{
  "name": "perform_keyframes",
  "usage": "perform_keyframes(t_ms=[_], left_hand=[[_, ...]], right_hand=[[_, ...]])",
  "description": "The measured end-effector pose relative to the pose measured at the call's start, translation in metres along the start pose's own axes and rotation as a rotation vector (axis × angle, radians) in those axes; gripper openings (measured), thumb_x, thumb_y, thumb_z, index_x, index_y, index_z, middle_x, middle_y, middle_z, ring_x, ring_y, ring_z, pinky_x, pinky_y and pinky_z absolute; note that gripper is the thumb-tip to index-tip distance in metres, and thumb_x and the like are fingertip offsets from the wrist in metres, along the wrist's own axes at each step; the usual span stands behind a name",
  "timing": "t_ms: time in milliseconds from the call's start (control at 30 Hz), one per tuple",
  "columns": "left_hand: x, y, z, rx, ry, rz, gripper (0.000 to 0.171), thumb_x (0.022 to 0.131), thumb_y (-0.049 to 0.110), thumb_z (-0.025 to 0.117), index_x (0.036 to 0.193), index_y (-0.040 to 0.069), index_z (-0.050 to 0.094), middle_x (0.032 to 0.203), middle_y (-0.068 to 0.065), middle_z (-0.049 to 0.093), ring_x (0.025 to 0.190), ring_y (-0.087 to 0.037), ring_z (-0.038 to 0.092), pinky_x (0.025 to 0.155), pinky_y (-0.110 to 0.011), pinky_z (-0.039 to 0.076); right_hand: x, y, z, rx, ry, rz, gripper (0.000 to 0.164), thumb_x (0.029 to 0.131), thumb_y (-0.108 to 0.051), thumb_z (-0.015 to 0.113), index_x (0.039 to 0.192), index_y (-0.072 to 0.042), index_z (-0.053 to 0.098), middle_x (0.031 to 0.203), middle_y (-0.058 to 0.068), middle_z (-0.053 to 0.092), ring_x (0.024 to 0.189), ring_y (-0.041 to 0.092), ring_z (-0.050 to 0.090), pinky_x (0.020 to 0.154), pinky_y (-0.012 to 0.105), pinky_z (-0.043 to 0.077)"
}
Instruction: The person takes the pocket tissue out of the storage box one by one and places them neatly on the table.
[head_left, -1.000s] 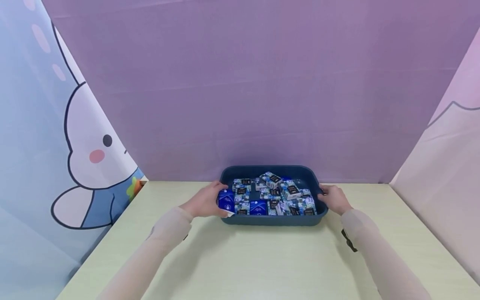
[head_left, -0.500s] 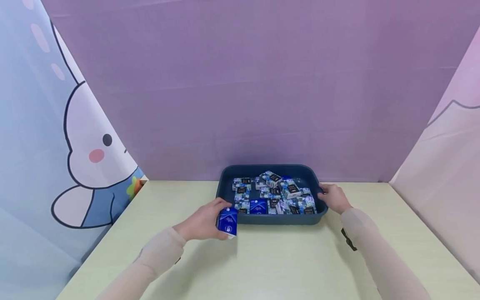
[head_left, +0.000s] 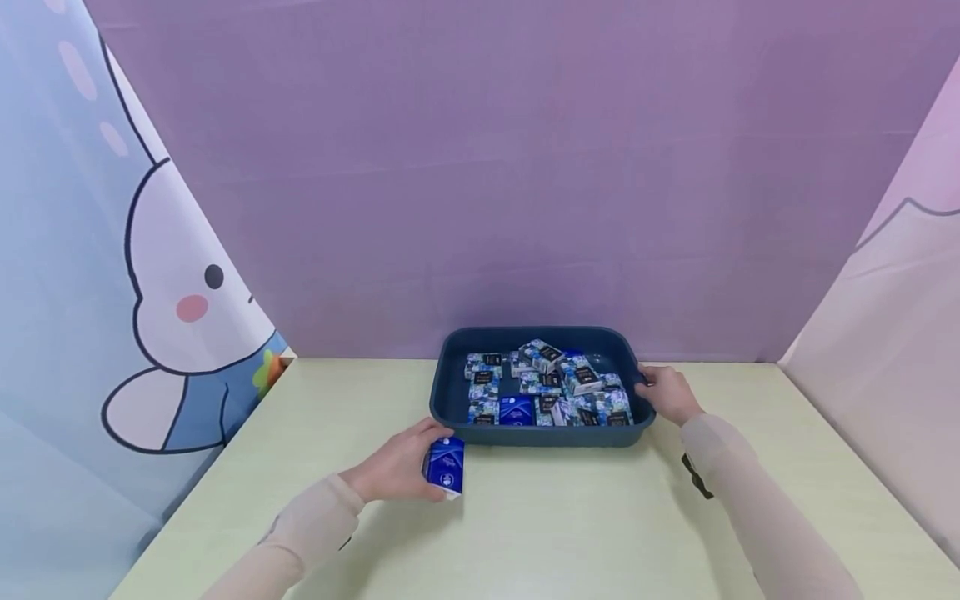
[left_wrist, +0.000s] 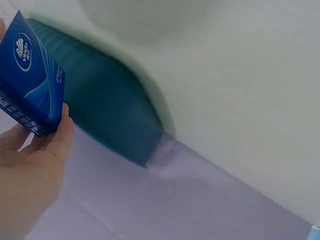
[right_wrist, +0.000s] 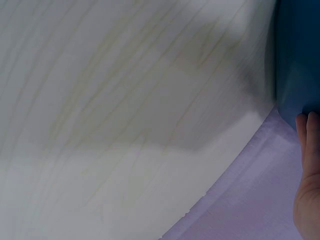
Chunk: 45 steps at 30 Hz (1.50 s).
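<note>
- Two pale sleeves [head_left: 311, 521] reach in over the near edge of the desk [head_left: 570, 525], a dark strap [head_left: 697, 479] below the right one.
- The left hand [head_left: 393, 467] grasps a blue packet [head_left: 446, 462] between thumb and fingers, over the desk, left of its middle and just in front of the tray's near left corner; whether the packet touches the desk I cannot tell. The left wrist view shows a white oval emblem on it.
- The dark blue-green tray [head_left: 555, 437] sits along the desk's far edge, well apart from both far corners.
- Inside, against its near wall, lies a second blue packet [head_left: 516, 410].
- The right hand [head_left: 670, 395] grips the tray's right rim with thumb and fingers; some fingertips are hidden.
- Floral-patterned packs [head_left: 580, 377] fill much of the tray, heaped toward its right half.
- Behind the far edge hangs a purple cloth [head_left: 525, 167]; a printed rabbit [head_left: 172, 267] shows beyond the desk's left edge.
</note>
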<state>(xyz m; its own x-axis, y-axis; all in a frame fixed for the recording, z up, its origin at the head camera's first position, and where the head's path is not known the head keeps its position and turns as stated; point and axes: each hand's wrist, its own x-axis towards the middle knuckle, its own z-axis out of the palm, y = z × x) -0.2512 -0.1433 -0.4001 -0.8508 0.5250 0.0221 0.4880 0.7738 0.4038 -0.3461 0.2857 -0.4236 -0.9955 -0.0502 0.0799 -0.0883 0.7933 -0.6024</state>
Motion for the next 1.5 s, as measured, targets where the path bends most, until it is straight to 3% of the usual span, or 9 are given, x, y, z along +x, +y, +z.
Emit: perform_keyframes(t_ms=[433,1033,1200,1367,1500], left_hand=[[0.003,-0.024,0.016,-0.012,-0.001,-0.041,0.079,0.063,0.038,0.081,0.128,0.006,0.048,0.118,-0.005,0.049,0.101,-0.021,0.052,0.085,-0.043,0.051],[0.016,-0.028,0.029,-0.005,-0.051,-0.102,0.083,0.063,0.039,0.081,0.13,0.005,0.046,0.128,-0.009,0.046,0.11,-0.025,0.051,0.093,-0.045,0.046],[0.018,-0.03,0.028,0.016,-0.044,-0.093,0.082,0.063,0.037,0.082,0.129,0.003,0.046,0.124,-0.008,0.047,0.107,-0.024,0.052,0.093,-0.044,0.046],[0.018,-0.033,0.029,0.046,-0.03,-0.058,0.079,0.063,0.034,0.082,0.126,0.002,0.048,0.118,-0.007,0.049,0.103,-0.022,0.053,0.091,-0.042,0.047],[0.018,-0.036,0.03,0.063,-0.018,-0.034,0.076,0.062,0.031,0.083,0.124,0.002,0.049,0.116,-0.006,0.05,0.101,-0.02,0.053,0.091,-0.041,0.047]], right_hand=[[0.0,-0.002,0.001,0.013,-0.002,0.001,0.047,0.091,-0.009,0.05,0.132,0.011,0.039,0.124,0.032,0.049,0.106,0.039,0.057,0.062,0.025,0.044],[0.001,0.0,0.0,0.01,0.01,0.0,0.047,0.091,-0.009,0.051,0.132,0.01,0.04,0.123,0.032,0.05,0.106,0.039,0.057,0.064,0.026,0.045],[0.001,0.0,0.0,0.011,0.005,0.007,0.047,0.091,-0.009,0.051,0.132,0.01,0.04,0.123,0.031,0.05,0.107,0.039,0.057,0.066,0.028,0.047],[0.001,0.0,0.0,0.006,0.002,0.011,0.047,0.091,-0.01,0.05,0.132,0.011,0.04,0.124,0.032,0.049,0.111,0.041,0.053,0.079,0.04,0.052],[0.001,0.001,0.0,0.007,0.006,0.006,0.047,0.091,-0.01,0.051,0.131,0.011,0.04,0.123,0.032,0.05,0.111,0.042,0.053,0.081,0.042,0.051]])
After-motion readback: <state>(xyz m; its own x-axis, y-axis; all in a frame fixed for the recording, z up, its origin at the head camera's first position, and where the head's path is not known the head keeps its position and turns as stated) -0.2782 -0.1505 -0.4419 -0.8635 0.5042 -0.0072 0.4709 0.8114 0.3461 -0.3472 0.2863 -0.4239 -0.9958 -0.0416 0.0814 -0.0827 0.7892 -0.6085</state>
